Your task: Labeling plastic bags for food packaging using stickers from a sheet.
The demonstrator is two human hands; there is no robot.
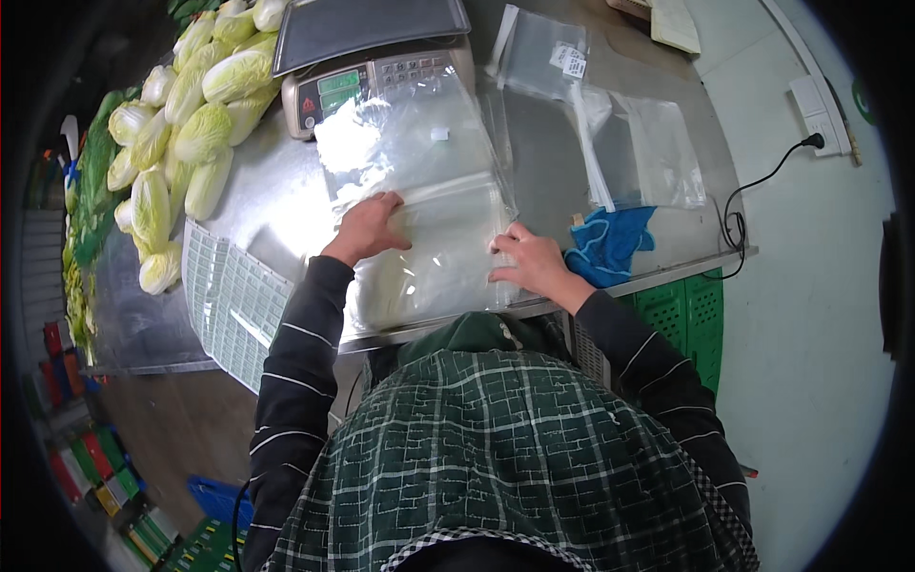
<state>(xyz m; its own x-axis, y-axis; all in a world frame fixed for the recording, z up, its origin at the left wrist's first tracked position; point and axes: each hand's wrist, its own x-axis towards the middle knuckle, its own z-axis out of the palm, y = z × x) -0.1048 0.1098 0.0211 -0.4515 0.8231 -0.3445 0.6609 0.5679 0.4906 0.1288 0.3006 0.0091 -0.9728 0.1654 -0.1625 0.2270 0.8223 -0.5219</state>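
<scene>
My left hand rests on a stack of clear plastic bags, with thumb and fingers apart near the seam between upper and lower bags. My right hand touches the right edge of the same stack, its bent fingers apart. Behind them, more bags lie partly over a weighing scale with a dark platform. A blue glove or cloth lies just right of my right hand. A sheet of printed labels overhangs the table edge beside my left sleeve.
The steel table holds a heap of napa cabbages and green bundles at left, more clear bags at right. A power cord runs to a wall socket. Green crates stand below; coloured items line the far left.
</scene>
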